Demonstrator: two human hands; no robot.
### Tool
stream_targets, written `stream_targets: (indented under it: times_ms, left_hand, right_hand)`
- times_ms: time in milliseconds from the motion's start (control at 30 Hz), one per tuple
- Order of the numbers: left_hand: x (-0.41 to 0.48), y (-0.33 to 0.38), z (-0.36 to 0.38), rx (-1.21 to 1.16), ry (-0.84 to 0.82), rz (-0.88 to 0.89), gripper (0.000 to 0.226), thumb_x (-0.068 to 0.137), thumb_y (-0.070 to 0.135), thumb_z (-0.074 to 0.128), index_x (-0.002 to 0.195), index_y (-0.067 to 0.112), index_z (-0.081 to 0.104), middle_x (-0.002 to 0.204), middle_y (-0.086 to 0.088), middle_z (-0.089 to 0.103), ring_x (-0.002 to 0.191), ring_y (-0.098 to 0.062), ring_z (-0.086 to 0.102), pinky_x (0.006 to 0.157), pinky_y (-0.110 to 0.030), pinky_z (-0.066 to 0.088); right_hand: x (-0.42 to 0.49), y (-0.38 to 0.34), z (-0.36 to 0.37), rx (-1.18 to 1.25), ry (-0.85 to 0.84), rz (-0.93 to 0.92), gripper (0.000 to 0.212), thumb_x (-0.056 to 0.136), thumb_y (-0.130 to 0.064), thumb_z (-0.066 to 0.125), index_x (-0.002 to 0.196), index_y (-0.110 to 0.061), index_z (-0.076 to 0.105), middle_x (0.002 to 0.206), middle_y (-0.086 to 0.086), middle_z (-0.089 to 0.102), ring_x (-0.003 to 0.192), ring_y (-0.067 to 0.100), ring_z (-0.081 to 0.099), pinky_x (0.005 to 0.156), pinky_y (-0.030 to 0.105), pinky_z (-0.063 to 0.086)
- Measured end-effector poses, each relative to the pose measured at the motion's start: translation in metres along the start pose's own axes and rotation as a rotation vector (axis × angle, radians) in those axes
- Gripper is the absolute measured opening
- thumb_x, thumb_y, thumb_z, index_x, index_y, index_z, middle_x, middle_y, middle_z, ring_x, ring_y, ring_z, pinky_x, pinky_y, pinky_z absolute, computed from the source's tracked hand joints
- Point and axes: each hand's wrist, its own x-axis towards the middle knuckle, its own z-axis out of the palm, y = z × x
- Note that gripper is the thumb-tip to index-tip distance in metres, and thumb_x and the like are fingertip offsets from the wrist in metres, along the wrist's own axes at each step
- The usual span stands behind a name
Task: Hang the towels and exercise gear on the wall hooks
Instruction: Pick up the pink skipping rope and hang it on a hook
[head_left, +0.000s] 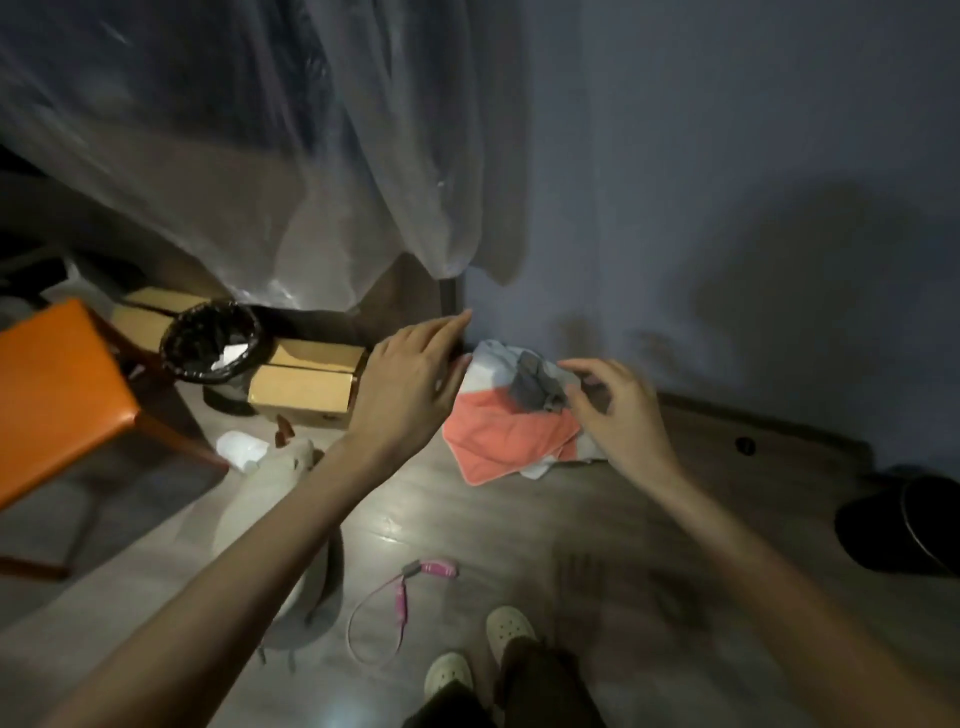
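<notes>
A crumpled pile of towels (506, 431), orange, white and grey, lies on the floor against the dark wall. My left hand (410, 384) hovers just left of the pile, fingers spread and holding nothing. My right hand (613, 410) is over the pile's right side, fingers curled apart near the grey cloth, gripping nothing that I can see. A pink skipping rope (400, 597) lies on the floor near my feet. A white bag or cloth (280, 519) lies partly under my left forearm. No wall hooks are in view.
An orange chair (57, 395) stands at the left. Behind it are a black-lined bin (210, 338) and cardboard boxes (306, 389). Clear plastic sheeting (260, 156) hangs above. A black round object (904, 525) sits at the right edge.
</notes>
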Motion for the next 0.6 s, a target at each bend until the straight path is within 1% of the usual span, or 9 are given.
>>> stream_targets:
  times_ms: [67, 167, 300, 367, 500, 600]
  left_hand:
    - [-0.022, -0.013, 0.023, -0.033, -0.047, -0.086, 0.045, 0.096, 0.034, 0.047, 0.138, 0.020, 0.045, 0.127, -0.004, 0.059, 0.111, -0.024, 0.057, 0.090, -0.037, 0.046]
    - [-0.059, -0.032, 0.060, -0.063, -0.122, -0.220, 0.043, 0.097, 0.033, 0.047, 0.138, 0.021, 0.045, 0.129, -0.005, 0.059, 0.113, -0.027, 0.056, 0.092, -0.038, 0.046]
    - [-0.114, -0.065, 0.118, -0.098, -0.232, -0.393, 0.044, 0.097, 0.032, 0.045, 0.140, 0.021, 0.043, 0.131, -0.006, 0.057, 0.114, -0.029, 0.055, 0.090, -0.040, 0.047]
    - [-0.143, -0.082, 0.151, -0.116, -0.277, -0.497, 0.044, 0.098, 0.033, 0.044, 0.141, 0.022, 0.041, 0.132, -0.006, 0.055, 0.115, -0.029, 0.053, 0.090, -0.039, 0.046]
    - [-0.209, -0.117, 0.217, -0.181, -0.361, -0.704, 0.046, 0.098, 0.035, 0.042, 0.143, 0.024, 0.037, 0.137, -0.004, 0.051, 0.122, -0.026, 0.048, 0.094, -0.037, 0.043]
    - [-0.265, -0.161, 0.290, -0.189, -0.400, -0.821, 0.047, 0.098, 0.036, 0.043, 0.143, 0.026, 0.037, 0.138, -0.004, 0.050, 0.124, -0.025, 0.048, 0.096, -0.039, 0.044]
  right_hand:
    - [-0.009, 0.014, 0.023, 0.007, -0.077, 0.029, 0.028, 0.078, -0.003, 0.066, 0.104, -0.013, 0.069, 0.102, 0.004, 0.069, 0.091, 0.019, 0.063, 0.085, 0.029, 0.048]
    - [-0.021, 0.035, 0.063, -0.004, -0.215, 0.064, 0.027, 0.078, -0.003, 0.066, 0.104, -0.011, 0.069, 0.105, 0.005, 0.069, 0.095, 0.022, 0.063, 0.088, 0.036, 0.049]
    - [-0.039, 0.075, 0.130, 0.024, -0.369, 0.112, 0.025, 0.077, 0.000, 0.066, 0.101, -0.008, 0.069, 0.101, 0.010, 0.070, 0.090, 0.025, 0.063, 0.084, 0.038, 0.052]
    - [-0.052, 0.097, 0.169, 0.018, -0.467, 0.136, 0.025, 0.078, -0.001, 0.065, 0.102, -0.008, 0.068, 0.103, 0.010, 0.069, 0.093, 0.027, 0.063, 0.085, 0.035, 0.049]
    - [-0.088, 0.140, 0.245, 0.002, -0.662, 0.261, 0.030, 0.082, -0.004, 0.060, 0.111, -0.012, 0.065, 0.111, 0.003, 0.065, 0.098, 0.018, 0.059, 0.084, 0.024, 0.043]
    - [-0.113, 0.184, 0.327, -0.001, -0.776, 0.249, 0.031, 0.083, -0.006, 0.061, 0.113, -0.012, 0.064, 0.113, 0.006, 0.064, 0.099, 0.019, 0.059, 0.085, 0.025, 0.043]
